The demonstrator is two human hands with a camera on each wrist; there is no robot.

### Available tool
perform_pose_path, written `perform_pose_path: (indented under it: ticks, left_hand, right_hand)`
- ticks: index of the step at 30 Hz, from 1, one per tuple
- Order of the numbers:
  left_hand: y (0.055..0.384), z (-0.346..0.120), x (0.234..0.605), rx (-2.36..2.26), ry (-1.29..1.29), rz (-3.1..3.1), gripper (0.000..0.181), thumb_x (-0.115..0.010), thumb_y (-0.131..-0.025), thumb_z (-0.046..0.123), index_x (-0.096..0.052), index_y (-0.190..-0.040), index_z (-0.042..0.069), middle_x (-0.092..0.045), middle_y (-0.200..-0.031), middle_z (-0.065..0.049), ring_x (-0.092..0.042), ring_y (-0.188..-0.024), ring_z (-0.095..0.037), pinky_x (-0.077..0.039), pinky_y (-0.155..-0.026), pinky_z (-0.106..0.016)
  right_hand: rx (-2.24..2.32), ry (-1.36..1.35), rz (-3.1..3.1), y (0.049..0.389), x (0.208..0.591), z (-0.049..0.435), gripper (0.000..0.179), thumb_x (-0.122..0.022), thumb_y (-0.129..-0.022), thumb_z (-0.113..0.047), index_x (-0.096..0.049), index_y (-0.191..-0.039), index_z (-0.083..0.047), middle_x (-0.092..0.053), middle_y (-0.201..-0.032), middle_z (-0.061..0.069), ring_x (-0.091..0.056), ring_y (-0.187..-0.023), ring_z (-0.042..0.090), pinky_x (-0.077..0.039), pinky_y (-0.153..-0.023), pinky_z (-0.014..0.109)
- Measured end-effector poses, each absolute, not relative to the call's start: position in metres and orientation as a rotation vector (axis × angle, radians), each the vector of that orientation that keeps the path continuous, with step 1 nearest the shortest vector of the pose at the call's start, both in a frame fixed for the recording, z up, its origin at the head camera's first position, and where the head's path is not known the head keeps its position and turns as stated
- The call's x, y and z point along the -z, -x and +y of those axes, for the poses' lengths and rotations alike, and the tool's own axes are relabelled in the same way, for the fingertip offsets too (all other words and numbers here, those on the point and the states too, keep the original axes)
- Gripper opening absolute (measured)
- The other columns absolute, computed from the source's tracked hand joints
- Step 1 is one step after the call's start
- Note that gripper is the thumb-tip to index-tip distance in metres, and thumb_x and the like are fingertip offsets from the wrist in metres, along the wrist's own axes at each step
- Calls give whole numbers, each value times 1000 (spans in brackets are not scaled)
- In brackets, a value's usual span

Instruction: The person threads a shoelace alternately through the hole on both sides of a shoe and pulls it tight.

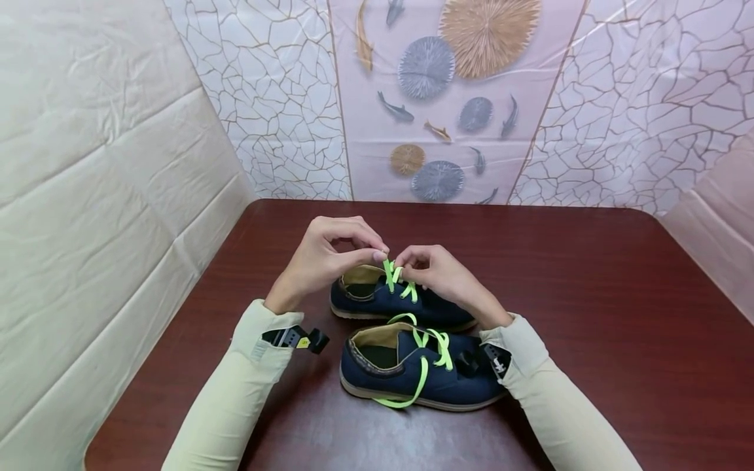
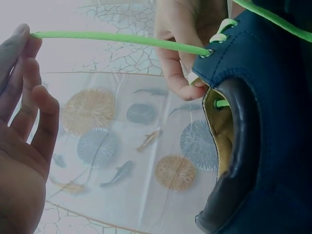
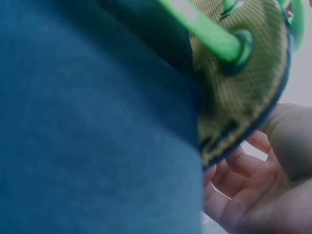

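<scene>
Two navy shoes with neon green laces lie side by side on a dark red-brown table. My left hand (image 1: 324, 254) is raised at the heel side of the far shoe (image 1: 432, 309), pinching a green shoelace (image 2: 117, 39) between thumb and fingertips. In the left wrist view that lace runs nearly straight to an eyelet. My right hand (image 1: 444, 271) is over the same shoe's lacing, thumb and index finger pinching a lace there. The near shoe (image 1: 377, 379) has loose laces, one end draping down its side. A blue shoe surface (image 3: 97, 126) hides part of my right hand (image 3: 268, 180) in the right wrist view.
The table (image 1: 612, 314) stretches out to both sides of the shoes. Behind it hangs a patterned cloth (image 1: 283, 91), and a pale cloth wall (image 1: 106, 216) rises along the left. A dark strap and camera sit on each wrist, the right one overlapping the near shoe's toe.
</scene>
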State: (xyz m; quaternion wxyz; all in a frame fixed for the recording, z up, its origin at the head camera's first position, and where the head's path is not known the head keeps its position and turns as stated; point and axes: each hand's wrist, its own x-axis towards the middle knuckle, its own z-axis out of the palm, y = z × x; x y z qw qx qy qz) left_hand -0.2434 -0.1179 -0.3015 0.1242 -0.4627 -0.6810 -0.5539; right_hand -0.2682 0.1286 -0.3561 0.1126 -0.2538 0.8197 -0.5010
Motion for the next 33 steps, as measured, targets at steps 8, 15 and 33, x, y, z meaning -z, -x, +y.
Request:
perform_pose_path:
  ticks: [8, 15, 33]
  left_hand:
    - [236, -119, 293, 1727, 1233, -1824, 5, -81, -93, 5, -81, -96, 1, -76, -92, -12, -69, -79, -26, -55, -64, -32]
    - [231, -122, 286, 1760, 1102, -1726, 33, -86, -91, 29, -79, -93, -4, -77, -90, -10, -70, -82, -23, -55, -67, -28]
    - [222, -117, 279, 1699, 1097, -1780, 32, -84, -93, 29, -79, -94, -3, -77, -90, -8, -64, -73, -20, -51, -61, -28]
  right_hand:
    - [1419, 856, 2388, 270, 356, 131, 11, -68, -103, -9, -76, -111, -7, -67, -89, 7, -57, -79, 20, -48, -73, 29]
    - [1348, 859, 2435, 273, 353, 137, 14, -67, -105, -15, -75, -114, -8, -71, -97, 7, -60, -84, 24, -49, -76, 32]
    - [902, 940, 2349, 275, 348, 161, 52, -71, -103, -29, -56, -145, -3, -53, -143, 18, -52, -138, 38, -41, -115, 56]
